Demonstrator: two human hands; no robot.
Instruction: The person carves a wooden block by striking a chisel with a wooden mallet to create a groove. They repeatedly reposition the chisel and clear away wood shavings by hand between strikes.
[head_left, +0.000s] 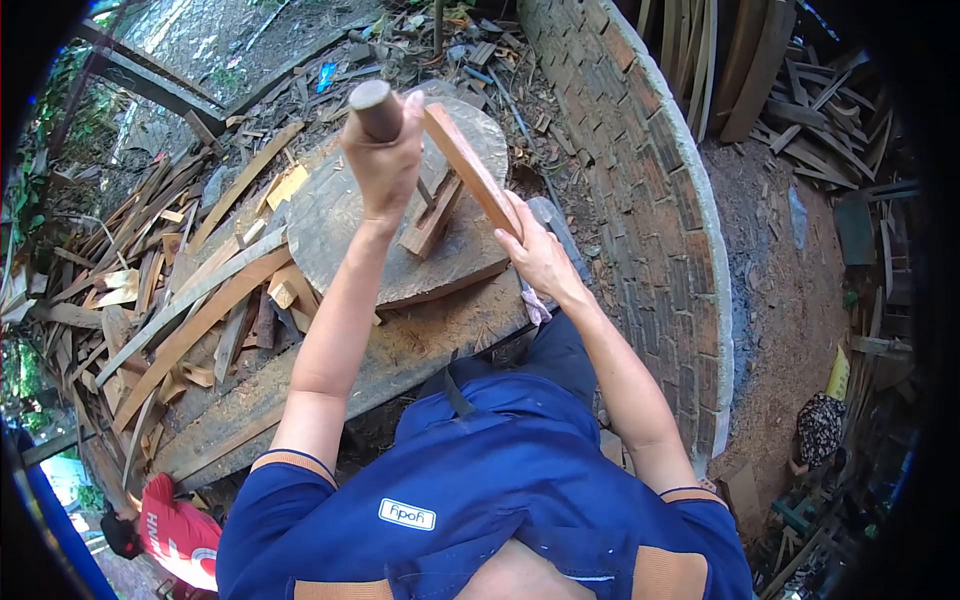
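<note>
My left hand (385, 165) is wrapped round the thick round handle of a chisel (372, 97), its butt end facing up. The thin metal blade (425, 190) points down at a slot cut in a short wooden block (422, 236). The block lies on a broad round slab of wood (335, 230). My right hand (543, 258) grips the near end of a squared wooden bar (470, 165), held raised and slanting over the block. The bar's far end is close beside my left hand.
Scrap boards and offcuts (190, 290) are heaped to the left. A sawdust-covered bench (420, 335) bears the slab. A curved brick wall (640, 190) runs along the right. One person in a red shirt (180, 535) is at lower left, another in patterned clothing (822, 428) at far right.
</note>
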